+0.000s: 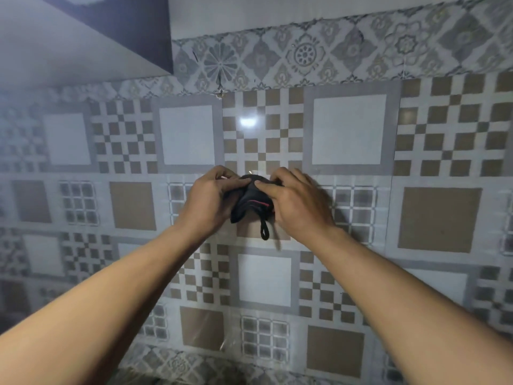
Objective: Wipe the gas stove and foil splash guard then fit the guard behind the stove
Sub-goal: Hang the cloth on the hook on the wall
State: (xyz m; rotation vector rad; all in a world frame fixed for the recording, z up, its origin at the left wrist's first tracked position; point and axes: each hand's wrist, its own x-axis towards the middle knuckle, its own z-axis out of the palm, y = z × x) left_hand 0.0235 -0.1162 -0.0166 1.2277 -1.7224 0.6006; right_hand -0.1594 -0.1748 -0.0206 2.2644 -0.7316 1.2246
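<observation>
A dark cloth (251, 201) with a thin red stripe and a hanging loop is bunched between both hands in the middle of the head view. My left hand (209, 198) grips its left side and my right hand (298, 202) grips its right side, thumbs on top. Both hands are held up close to a patterned surface (263, 279) of brown, white and grey squares. The lower part of this surface looks glossy and slightly creased, like a patterned foil sheet; I cannot tell where it ends. No stove is in view.
The wall tiles (349, 129) carry squares and checks, with a floral border band (305, 54) above. A grey slanted shelf or hood underside (69, 45) juts out at the upper left. A light glare (248, 122) shines on the tile.
</observation>
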